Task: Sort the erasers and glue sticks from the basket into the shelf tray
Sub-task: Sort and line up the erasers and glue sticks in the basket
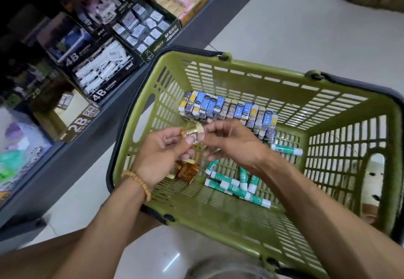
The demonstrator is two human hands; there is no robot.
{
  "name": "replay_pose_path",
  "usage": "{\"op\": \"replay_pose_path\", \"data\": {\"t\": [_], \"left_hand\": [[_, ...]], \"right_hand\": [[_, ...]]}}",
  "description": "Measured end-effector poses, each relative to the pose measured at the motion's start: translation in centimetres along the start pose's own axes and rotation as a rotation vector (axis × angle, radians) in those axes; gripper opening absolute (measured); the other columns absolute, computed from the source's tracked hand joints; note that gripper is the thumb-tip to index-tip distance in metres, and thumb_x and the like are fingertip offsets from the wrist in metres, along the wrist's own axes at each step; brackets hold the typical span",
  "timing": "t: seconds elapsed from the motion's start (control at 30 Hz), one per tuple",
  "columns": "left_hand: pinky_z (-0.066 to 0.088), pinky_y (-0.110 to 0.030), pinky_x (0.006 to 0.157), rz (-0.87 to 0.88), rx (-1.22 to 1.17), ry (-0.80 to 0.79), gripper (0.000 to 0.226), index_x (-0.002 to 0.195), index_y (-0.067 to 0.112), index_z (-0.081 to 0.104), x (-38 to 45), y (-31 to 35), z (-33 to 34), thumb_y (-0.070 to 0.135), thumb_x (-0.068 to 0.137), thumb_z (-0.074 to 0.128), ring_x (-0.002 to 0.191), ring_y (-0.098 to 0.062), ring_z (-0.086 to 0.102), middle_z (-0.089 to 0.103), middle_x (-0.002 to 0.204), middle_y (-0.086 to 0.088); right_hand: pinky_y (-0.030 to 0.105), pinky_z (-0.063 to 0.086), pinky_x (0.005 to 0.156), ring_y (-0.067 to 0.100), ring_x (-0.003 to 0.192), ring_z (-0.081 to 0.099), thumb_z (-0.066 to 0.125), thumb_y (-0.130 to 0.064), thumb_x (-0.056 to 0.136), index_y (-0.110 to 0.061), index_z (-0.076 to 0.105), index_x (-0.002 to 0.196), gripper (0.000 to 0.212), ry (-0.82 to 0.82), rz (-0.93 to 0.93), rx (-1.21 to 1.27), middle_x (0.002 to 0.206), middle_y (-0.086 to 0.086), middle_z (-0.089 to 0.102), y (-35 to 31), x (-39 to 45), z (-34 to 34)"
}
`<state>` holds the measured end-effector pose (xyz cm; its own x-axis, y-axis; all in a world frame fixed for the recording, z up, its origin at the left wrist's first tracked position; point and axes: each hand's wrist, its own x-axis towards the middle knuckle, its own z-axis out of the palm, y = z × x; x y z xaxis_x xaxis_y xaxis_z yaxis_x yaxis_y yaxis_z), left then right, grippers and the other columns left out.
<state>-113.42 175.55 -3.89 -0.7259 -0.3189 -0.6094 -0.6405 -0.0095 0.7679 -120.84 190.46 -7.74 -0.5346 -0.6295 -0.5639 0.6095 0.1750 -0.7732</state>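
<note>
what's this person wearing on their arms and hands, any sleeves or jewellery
Both forearms are bare, with no sleeves showing anywhere in view. The left hand has a bracelet of round tan beads around its wrist. The right hand and its wrist carry nothing visible: no watch, gloves or bracelet. Rings cannot be made out on either hand.

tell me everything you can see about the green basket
The basket is olive-green plastic with slotted walls and floor, oval handholds in its end walls, and dark handles folded down along its rim. It sits on the pale floor beside the shelf. Inside lie erasers in a row, glue sticks and amber packets.
</note>
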Motion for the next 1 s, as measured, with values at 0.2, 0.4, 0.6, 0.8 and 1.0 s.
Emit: {"op": "replay_pose_path", "data": {"t": [0.2, 0.4, 0.6, 0.8, 1.0], "left_hand": [[0.057, -0.031, 0.078, -0.025, 0.201, -0.043, 0.026, 0.113, 0.005, 0.063, 2.4, -1.0, 3.1, 0.006, 0.087, 0.068, 0.084, -0.024, 0.067, 0.069, 0.099, -0.017], [0.046, -0.026, 0.095, 0.045, 0.63, -0.202, 0.05, 0.129, 0.023, 0.053, 7.2, -4.0, 6.8, 0.017, 0.084, 0.074, 0.107, -0.013, 0.057, 0.056, 0.126, 0.001], [0.046, -0.035, 0.102, 0.104, 1.068, -0.277, 0.083, 0.149, 0.031, 0.027, 9.6, -6.9, 9.4, 0.019, 0.083, 0.074, 0.119, -0.028, 0.053, 0.032, 0.143, -0.007], [0.053, -0.035, 0.09, 0.139, 1.109, -0.524, 0.076, 0.138, 0.031, 0.039, 9.3, -8.6, 10.1, 0.019, 0.075, 0.081, 0.1, -0.017, 0.058, 0.051, 0.125, -0.002], [0.039, -0.031, 0.102, 0.238, 1.271, -0.623, 0.067, 0.139, 0.033, 0.043, 9.7, -8.7, 10.9, 0.044, 0.08, 0.073, 0.123, -0.021, 0.043, 0.039, 0.132, -0.002]], "right_hand": [[0.029, 0.055, 0.061, 0.013, 0.059, 0.056, 0.065, -0.009, 0.094, 0.002, 0.068, 0.094, 0.012, 0.376, 0.014, 0.009, 0.082, 0.014, 0.062, 0.3, -2.4, -4.8], [0.029, 0.054, 0.058, 0.019, 0.063, 0.058, 0.064, -0.012, 0.094, 0.008, 0.067, 0.1, 0.02, 0.601, 0.012, 0.02, 0.08, 0.017, 0.062, 0.1, -5.2, -9.8], [0.024, 0.054, 0.06, 0.012, 0.061, 0.058, 0.064, -0.013, 0.094, -0.006, 0.068, 0.089, 0.009, 0.676, -0.02, 0.048, 0.078, 0.005, 0.065, 0.2, -6.6, -11.9], [0.024, 0.053, 0.06, 0.014, 0.061, 0.053, 0.063, -0.013, 0.095, -0.002, 0.066, 0.096, 0.012, 0.702, -0.038, 0.091, 0.075, 0.004, 0.059, 0.5, -7.1, -12.4], [0.024, 0.053, 0.059, 0.013, 0.061, 0.056, 0.064, -0.016, 0.095, -0.004, 0.066, 0.095, 0.012, 0.724, -0.03, 0.077, 0.073, 0.003, 0.059, 0.9, -7.3, -13.0]]}}
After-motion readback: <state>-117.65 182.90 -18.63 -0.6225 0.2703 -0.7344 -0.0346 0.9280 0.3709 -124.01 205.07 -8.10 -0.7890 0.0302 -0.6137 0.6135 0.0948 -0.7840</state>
